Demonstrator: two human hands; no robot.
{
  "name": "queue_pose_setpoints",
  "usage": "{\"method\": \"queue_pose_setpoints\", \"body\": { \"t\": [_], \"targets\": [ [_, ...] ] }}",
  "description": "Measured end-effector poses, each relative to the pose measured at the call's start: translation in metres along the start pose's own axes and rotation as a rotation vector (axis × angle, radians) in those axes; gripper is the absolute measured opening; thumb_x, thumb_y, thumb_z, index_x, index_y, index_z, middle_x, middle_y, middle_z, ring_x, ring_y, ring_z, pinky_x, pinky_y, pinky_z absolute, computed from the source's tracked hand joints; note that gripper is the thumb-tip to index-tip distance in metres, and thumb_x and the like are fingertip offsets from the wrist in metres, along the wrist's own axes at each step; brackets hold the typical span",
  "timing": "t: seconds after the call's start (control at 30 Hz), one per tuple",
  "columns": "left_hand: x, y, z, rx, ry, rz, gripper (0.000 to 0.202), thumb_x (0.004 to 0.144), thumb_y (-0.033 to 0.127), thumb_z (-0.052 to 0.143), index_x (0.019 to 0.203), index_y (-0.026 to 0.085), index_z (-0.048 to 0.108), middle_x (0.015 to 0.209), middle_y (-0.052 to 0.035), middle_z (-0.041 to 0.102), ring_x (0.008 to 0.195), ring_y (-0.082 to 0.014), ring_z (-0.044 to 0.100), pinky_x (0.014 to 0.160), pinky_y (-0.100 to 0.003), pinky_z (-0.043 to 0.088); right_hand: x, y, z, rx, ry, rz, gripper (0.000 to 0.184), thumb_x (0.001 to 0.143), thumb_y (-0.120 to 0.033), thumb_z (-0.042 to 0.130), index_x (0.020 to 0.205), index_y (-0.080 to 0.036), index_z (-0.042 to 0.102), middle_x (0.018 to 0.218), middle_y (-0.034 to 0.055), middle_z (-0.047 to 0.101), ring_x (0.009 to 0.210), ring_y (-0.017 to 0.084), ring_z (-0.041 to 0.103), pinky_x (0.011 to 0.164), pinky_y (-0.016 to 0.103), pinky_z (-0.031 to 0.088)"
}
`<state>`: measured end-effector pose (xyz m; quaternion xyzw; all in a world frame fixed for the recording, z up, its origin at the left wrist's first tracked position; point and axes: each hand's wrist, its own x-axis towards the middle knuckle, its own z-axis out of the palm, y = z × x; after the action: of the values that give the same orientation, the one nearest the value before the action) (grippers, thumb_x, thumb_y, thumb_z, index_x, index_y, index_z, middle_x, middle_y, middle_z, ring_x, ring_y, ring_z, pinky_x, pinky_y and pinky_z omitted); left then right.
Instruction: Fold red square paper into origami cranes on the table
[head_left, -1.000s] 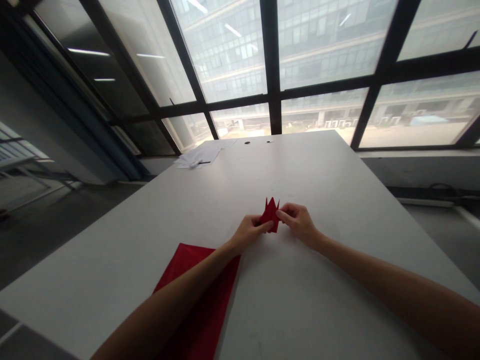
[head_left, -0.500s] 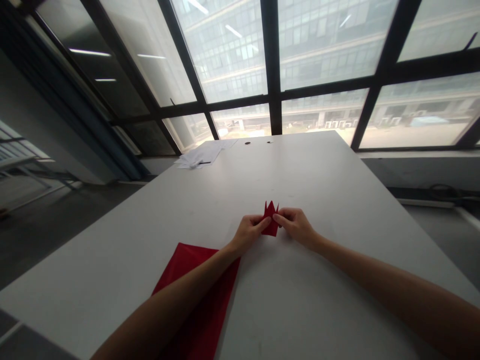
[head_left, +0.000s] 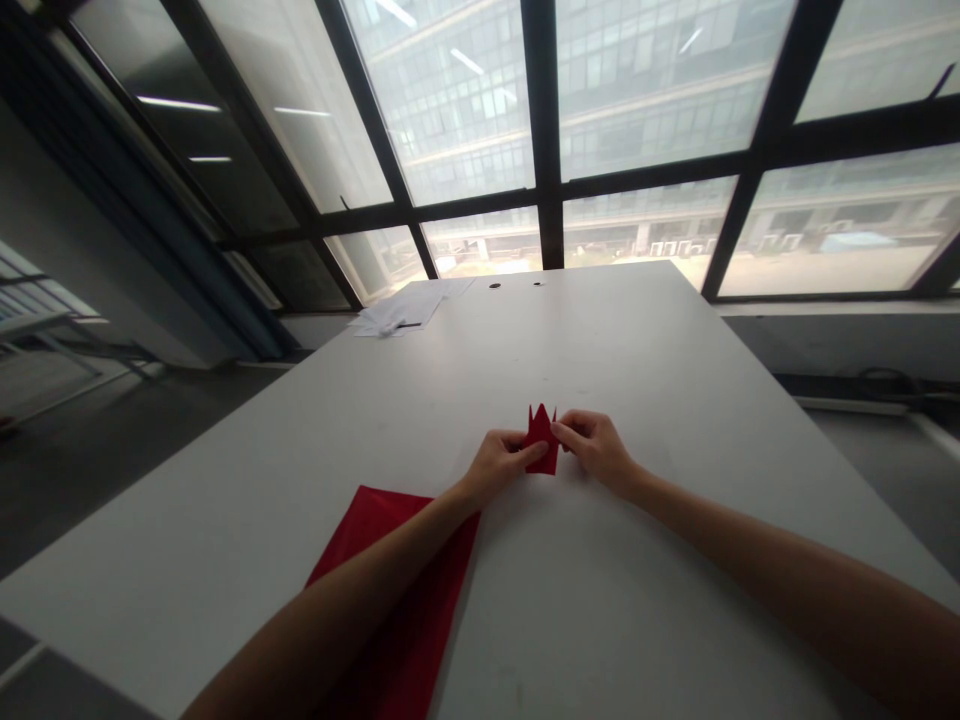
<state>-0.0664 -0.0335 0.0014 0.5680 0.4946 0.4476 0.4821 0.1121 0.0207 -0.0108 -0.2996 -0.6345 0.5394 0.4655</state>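
A small folded piece of red paper (head_left: 541, 462), with three points along its top like a crown, is held up just above the white table. My left hand (head_left: 501, 462) pinches its left side, the thumb lying across the front. At its right edge my right hand (head_left: 594, 444) grips the paper between thumb and curled fingers. A large red sheet (head_left: 409, 610) lies flat on the table beneath my left forearm, which covers part of it.
The white table (head_left: 637, 600) stretches away to a row of dark-framed windows (head_left: 550, 130). Loose white papers (head_left: 412, 305) with a dark pen-like object (head_left: 409, 325) lie at its far left corner. Two small holes (head_left: 495, 286) sit near the far edge.
My right hand has shifted slightly up and right, its thumb sliding from the paper's front toward the right edge. My left thumb has moved slightly lower and farther across the paper.
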Motion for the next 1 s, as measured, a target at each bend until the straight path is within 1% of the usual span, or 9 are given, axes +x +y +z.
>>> {"method": "queue_pose_setpoints", "body": {
  "t": [0.17, 0.3, 0.5, 0.57, 0.67, 0.73, 0.83, 0.9, 1.0],
  "targets": [
    [-0.0011, 0.002, -0.0005, 0.019, -0.032, -0.016, 0.038, 0.076, 0.044, 0.077, 0.091, 0.009, 0.079, 0.077, -0.0077, 0.074, 0.065, -0.0158, 0.063, 0.061, -0.024, 0.045, 0.0016, 0.0008, -0.0002, 0.09, 0.034, 0.019, 0.029, 0.077, -0.045, 0.072, 0.077, -0.016, 0.066, 0.058, -0.0027, 0.055, 0.053, 0.01, 0.044, 0.05, 0.025, 0.032],
    [-0.0024, 0.004, 0.001, 0.05, -0.033, -0.011, 0.039, 0.076, 0.044, 0.077, 0.091, 0.008, 0.079, 0.073, -0.0064, 0.073, 0.061, -0.0146, 0.061, 0.058, -0.023, 0.042, 0.002, -0.0012, -0.002, 0.139, 0.052, 0.072, 0.033, 0.073, -0.046, 0.075, 0.068, -0.017, 0.062, 0.054, -0.0031, 0.054, 0.052, 0.01, 0.043, 0.05, 0.025, 0.031],
    [-0.0031, 0.0058, 0.0015, 0.074, -0.046, -0.012, 0.038, 0.076, 0.043, 0.077, 0.089, 0.008, 0.079, 0.07, -0.0061, 0.072, 0.06, -0.0137, 0.06, 0.057, -0.022, 0.042, 0.0018, -0.0025, -0.0046, 0.162, 0.028, 0.103, 0.033, 0.075, -0.047, 0.073, 0.067, -0.016, 0.066, 0.054, -0.0021, 0.055, 0.052, 0.01, 0.043, 0.051, 0.025, 0.031],
    [-0.003, 0.005, 0.0017, 0.07, -0.042, -0.01, 0.037, 0.076, 0.043, 0.078, 0.089, 0.008, 0.079, 0.073, -0.0062, 0.073, 0.062, -0.0143, 0.061, 0.058, -0.023, 0.043, 0.0025, -0.0024, -0.0049, 0.162, 0.031, 0.107, 0.033, 0.076, -0.047, 0.072, 0.07, -0.015, 0.067, 0.055, -0.0019, 0.055, 0.052, 0.01, 0.043, 0.051, 0.025, 0.032],
    [-0.0027, 0.004, 0.0033, 0.016, 0.05, 0.009, 0.037, 0.076, 0.043, 0.078, 0.093, 0.01, 0.079, 0.079, -0.0075, 0.075, 0.067, -0.0167, 0.065, 0.062, -0.025, 0.048, 0.003, -0.003, -0.004, 0.121, 0.009, 0.124, 0.037, 0.078, -0.05, 0.069, 0.088, -0.015, 0.072, 0.061, -0.0007, 0.06, 0.054, 0.011, 0.047, 0.052, 0.025, 0.035],
    [-0.0025, 0.0043, 0.0048, -0.045, 0.132, 0.026, 0.038, 0.076, 0.043, 0.078, 0.094, 0.01, 0.078, 0.084, -0.0089, 0.076, 0.072, -0.0187, 0.067, 0.068, -0.028, 0.051, 0.0024, -0.0033, -0.0027, 0.055, -0.061, 0.102, 0.038, 0.078, -0.05, 0.069, 0.093, -0.015, 0.073, 0.066, 0.0008, 0.063, 0.057, 0.012, 0.05, 0.054, 0.025, 0.037],
    [-0.0018, 0.0047, 0.0061, -0.096, 0.17, 0.029, 0.039, 0.077, 0.044, 0.078, 0.093, 0.009, 0.078, 0.086, -0.0112, 0.076, 0.076, -0.0204, 0.069, 0.072, -0.03, 0.053, 0.001, -0.0018, -0.001, -0.057, -0.129, 0.042, 0.031, 0.077, -0.045, 0.071, 0.078, -0.014, 0.071, 0.066, 0.002, 0.064, 0.06, 0.012, 0.051, 0.055, 0.025, 0.037],
    [-0.0006, 0.0038, 0.0056, -0.085, 0.188, 0.034, 0.039, 0.076, 0.044, 0.078, 0.093, 0.009, 0.077, 0.085, -0.0112, 0.076, 0.074, -0.0195, 0.068, 0.069, -0.028, 0.052, 0.0007, 0.0002, -0.0009, -0.084, -0.103, 0.038, 0.03, 0.076, -0.044, 0.071, 0.069, -0.015, 0.068, 0.063, 0.0013, 0.063, 0.058, 0.012, 0.05, 0.054, 0.025, 0.035],
    [0.0014, 0.0009, 0.004, -0.062, 0.252, 0.057, 0.036, 0.076, 0.044, 0.078, 0.091, 0.011, 0.075, 0.08, -0.0081, 0.074, 0.069, -0.0163, 0.066, 0.063, -0.025, 0.05, 0.0013, 0.0026, -0.0023, -0.077, -0.077, 0.055, 0.029, 0.076, -0.042, 0.071, 0.066, -0.015, 0.065, 0.06, -0.0001, 0.061, 0.057, 0.012, 0.049, 0.053, 0.024, 0.035]
  ]
}}
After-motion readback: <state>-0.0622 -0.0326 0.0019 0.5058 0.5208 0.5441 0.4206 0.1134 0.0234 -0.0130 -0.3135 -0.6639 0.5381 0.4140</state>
